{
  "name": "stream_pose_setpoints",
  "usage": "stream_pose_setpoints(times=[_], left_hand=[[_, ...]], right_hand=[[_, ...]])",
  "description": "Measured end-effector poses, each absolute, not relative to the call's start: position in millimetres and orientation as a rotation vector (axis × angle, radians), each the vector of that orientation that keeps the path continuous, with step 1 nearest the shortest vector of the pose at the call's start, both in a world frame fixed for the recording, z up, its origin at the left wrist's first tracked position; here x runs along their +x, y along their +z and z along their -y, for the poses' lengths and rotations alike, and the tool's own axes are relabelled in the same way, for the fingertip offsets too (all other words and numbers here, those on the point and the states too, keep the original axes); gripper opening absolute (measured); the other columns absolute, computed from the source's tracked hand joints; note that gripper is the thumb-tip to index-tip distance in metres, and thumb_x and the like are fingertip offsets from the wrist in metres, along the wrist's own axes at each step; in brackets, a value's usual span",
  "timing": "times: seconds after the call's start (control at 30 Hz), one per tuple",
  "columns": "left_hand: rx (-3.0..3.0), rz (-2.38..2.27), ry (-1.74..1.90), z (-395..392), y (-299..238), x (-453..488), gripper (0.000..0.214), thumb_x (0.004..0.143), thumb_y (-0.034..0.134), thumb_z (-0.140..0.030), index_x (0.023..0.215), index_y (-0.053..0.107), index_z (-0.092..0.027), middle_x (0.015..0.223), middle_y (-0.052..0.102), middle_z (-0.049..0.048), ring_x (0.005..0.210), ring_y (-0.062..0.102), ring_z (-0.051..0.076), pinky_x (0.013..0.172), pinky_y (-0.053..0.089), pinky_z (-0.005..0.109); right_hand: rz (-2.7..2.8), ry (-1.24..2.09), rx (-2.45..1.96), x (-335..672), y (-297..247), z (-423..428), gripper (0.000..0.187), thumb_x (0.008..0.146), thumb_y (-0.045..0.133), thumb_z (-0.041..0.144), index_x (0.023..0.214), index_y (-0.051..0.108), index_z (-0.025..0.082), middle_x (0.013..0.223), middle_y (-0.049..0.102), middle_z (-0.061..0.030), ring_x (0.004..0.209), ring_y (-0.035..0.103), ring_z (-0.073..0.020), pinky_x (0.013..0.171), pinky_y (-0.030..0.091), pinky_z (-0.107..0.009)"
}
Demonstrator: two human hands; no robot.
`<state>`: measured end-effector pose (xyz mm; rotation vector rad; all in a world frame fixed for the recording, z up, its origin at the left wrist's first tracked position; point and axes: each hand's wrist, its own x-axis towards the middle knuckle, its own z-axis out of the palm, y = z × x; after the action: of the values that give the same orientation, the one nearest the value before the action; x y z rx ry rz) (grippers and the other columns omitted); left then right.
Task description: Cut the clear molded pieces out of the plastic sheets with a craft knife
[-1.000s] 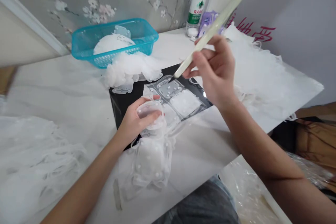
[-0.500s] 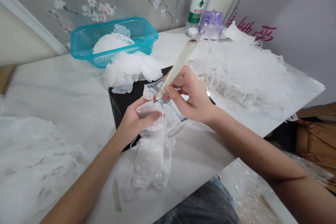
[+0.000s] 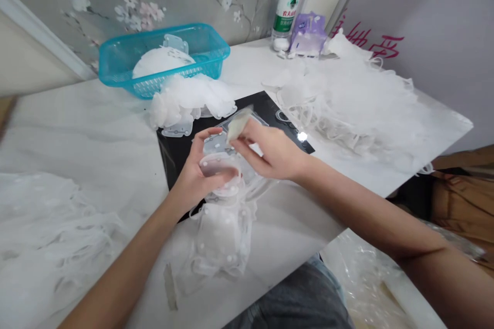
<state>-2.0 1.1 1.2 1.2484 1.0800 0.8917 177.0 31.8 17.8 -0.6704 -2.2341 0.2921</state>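
Observation:
My left hand [image 3: 200, 169] has its thumb on a translucent white dotted pad [image 3: 219, 162], its index finger arched apart above; the other fingers are hidden. My right hand [image 3: 266, 146] is closed round a pale, tape-wrapped stick [image 3: 238, 126], whose kind I cannot make out. It is held over clear, dotted plastic-like pieces [image 3: 216, 143] on a black sheet [image 3: 173, 157]. Just below my left hand, a stack of similar white dotted pieces with thin loops [image 3: 219, 234] lies at the sheet's near edge.
A blue basket [image 3: 116, 82] holding white pieces stands at the back, with a white bundle [image 3: 196, 95] in front. A large heap of looped white pieces [image 3: 347, 97] lies right, another [image 3: 46, 231] left. A water bottle [image 3: 287, 10] and purple packet [image 3: 307, 33] stand by the wall.
My right hand has moved slightly left and turned, so the stick now looks much shorter. My left index finger has lifted away from the pad, while the thumb stays on it.

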Motion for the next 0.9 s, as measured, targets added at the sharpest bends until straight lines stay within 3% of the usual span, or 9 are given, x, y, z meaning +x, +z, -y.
stream_pose_setpoints(times=[0.2,0.3,0.47,0.67,0.77,0.83,0.9], left_hand=[[1.239,-1.113,0.9,0,2,-1,0.068,0.062,0.075,-0.025,0.12,0.04,-0.032,0.076,0.061,-0.0045,0.058,0.061,0.011,0.056,0.052,0.022],[1.222,-1.15,0.892,2,3,0,0.063,0.065,0.071,-0.028,0.121,0.042,-0.031,0.075,0.06,-0.0034,0.061,0.062,0.014,0.056,0.052,0.023],[1.251,-1.237,0.985,-7,4,-6,0.049,0.071,0.065,-0.03,0.117,0.048,-0.027,0.078,0.059,-0.0021,0.065,0.059,0.012,0.055,0.048,0.02],[1.393,-1.672,1.121,-33,16,-49,0.051,0.075,0.062,-0.04,0.121,0.044,-0.027,0.082,0.059,-0.0062,0.072,0.057,0.011,0.065,0.047,0.023],[1.745,-2.053,0.731,-38,23,-71,0.059,0.077,0.057,-0.046,0.128,0.038,-0.023,0.108,0.057,0.0024,0.1,0.055,0.028,0.084,0.045,0.038],[2.018,-2.201,0.523,-35,29,-72,0.067,0.08,0.053,-0.048,0.133,0.032,-0.013,0.129,0.045,0.0141,0.117,0.043,0.038,0.096,0.036,0.047],[2.194,-2.281,0.488,-28,34,-59,0.067,0.082,0.05,-0.047,0.131,0.034,-0.004,0.132,0.039,0.0222,0.122,0.037,0.041,0.1,0.031,0.05]], right_hand=[[1.621,0.416,-0.755,182,17,-35,0.008,0.093,0.038,0.034,0.095,0.035,0.026,0.076,0.051,0.0009,0.057,0.051,-0.0107,0.048,0.045,-0.026],[1.583,0.382,-0.782,185,18,-38,0.012,0.093,0.038,0.04,0.095,0.039,0.028,0.077,0.051,0.0002,0.061,0.055,-0.0118,0.051,0.047,-0.028],[1.657,0.266,-0.793,190,14,-45,0.02,0.094,0.034,0.042,0.109,0.04,0.031,0.096,0.053,-0.0033,0.073,0.059,-0.0145,0.053,0.048,-0.029],[1.67,0.247,-0.821,192,14,-44,0.02,0.094,0.036,0.042,0.109,0.043,0.03,0.102,0.052,-0.0047,0.074,0.057,-0.014,0.053,0.047,-0.029],[1.652,0.27,-0.84,191,15,-43,0.019,0.093,0.036,0.042,0.105,0.045,0.029,0.102,0.054,-0.0049,0.071,0.055,-0.0133,0.054,0.048,-0.029],[1.654,0.265,-0.846,191,15,-42,0.019,0.093,0.037,0.041,0.105,0.045,0.029,0.1,0.055,-0.0046,0.07,0.054,-0.0132,0.055,0.048,-0.03],[1.655,0.244,-0.851,190,14,-42,0.019,0.093,0.039,0.04,0.106,0.045,0.028,0.098,0.055,-0.0042,0.07,0.054,-0.0134,0.055,0.048,-0.03]])
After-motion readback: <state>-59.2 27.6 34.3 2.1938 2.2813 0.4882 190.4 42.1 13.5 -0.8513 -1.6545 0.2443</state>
